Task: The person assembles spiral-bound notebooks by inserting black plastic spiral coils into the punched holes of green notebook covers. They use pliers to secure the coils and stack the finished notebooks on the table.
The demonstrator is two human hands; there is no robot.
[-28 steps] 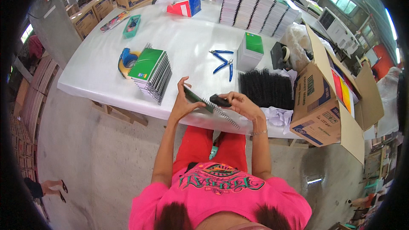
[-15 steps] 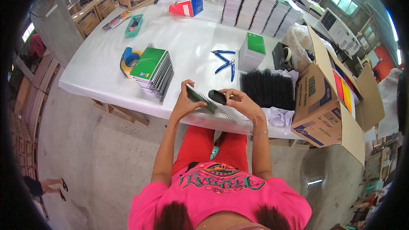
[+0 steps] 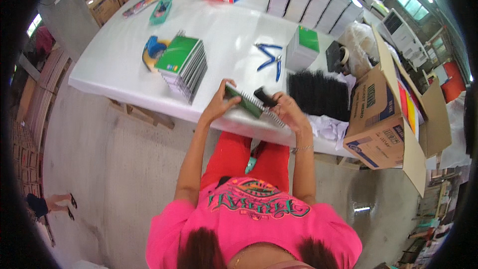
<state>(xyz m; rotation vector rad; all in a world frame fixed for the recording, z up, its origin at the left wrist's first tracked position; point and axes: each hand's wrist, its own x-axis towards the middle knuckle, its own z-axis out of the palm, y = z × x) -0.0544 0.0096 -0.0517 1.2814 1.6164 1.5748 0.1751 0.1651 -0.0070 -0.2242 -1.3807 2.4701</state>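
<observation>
Left hand [image 3: 217,107]: was half closed, thumb over the green cover and fingers behind, gripping the notebook; if that pinch slackened, the pages could fan out of line.
Notebook [image 3: 250,107]: hung tilted over the near edge of the table [image 3: 224,40]; with little beneath it there, a slip could drop it to the floor [image 3: 119,179].
Coil [image 3: 275,118]: ran along the notebook's edge and jutted past it, toward the right hand; that unsupported end looked likely to bend or snag if knocked.
Right hand [image 3: 290,111]: was curled nearly closed, its fingertips holding a black tool.
Black tool [image 3: 264,96]: was close by the coil, though blur hid whether they touched; a crooked or heavy push could deform a loop or scuff the cover.
Black coils [image 3: 318,94]: lay bunched beyond the right hand; one pulled quickly might drag others along.
Pile [image 3: 182,67]: stood beyond the left hand, green covers uppermost; a careless elbow could topple it.
Box [image 3: 376,114]: gaped at the right, flaps splayed, where a forearm might catch.
Pliers [image 3: 278,69]: lay farther off, handles spread, apt to hook something dragged across.
</observation>
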